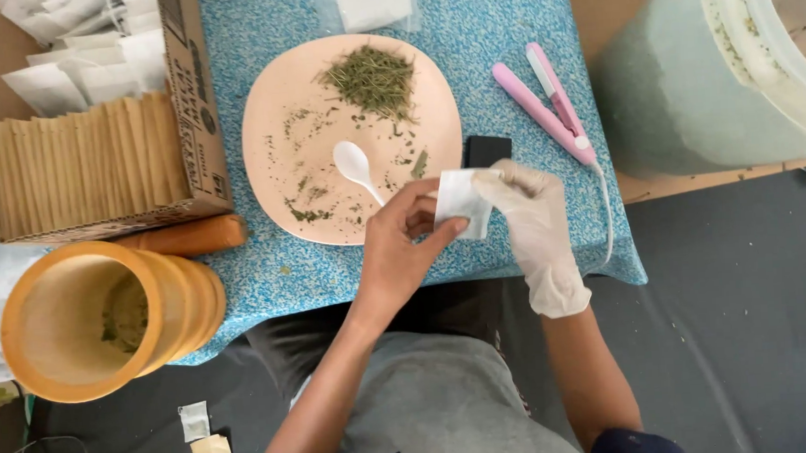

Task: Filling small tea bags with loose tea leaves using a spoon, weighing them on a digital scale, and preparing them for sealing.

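Both hands hold one small white paper sachet (460, 202) just above the near edge of a pink plate (269, 123). My left hand (402, 245), bare, pinches the sachet's left side. My right hand (533, 218), in a white glove, grips its right edge. On the plate lie a white plastic spoon (356, 166) and a heap of dried green herb (373, 77), with crumbs scattered around. The spoon's handle runs under my left hand.
A cardboard box (196, 109) of brown and white sachets stands at the left. A yellow jar (86, 317) lies tilted at the near left. A pink heat sealer (548, 109) and a small black object (488, 148) lie right of the plate, with a large translucent tub (689, 74) beyond them.
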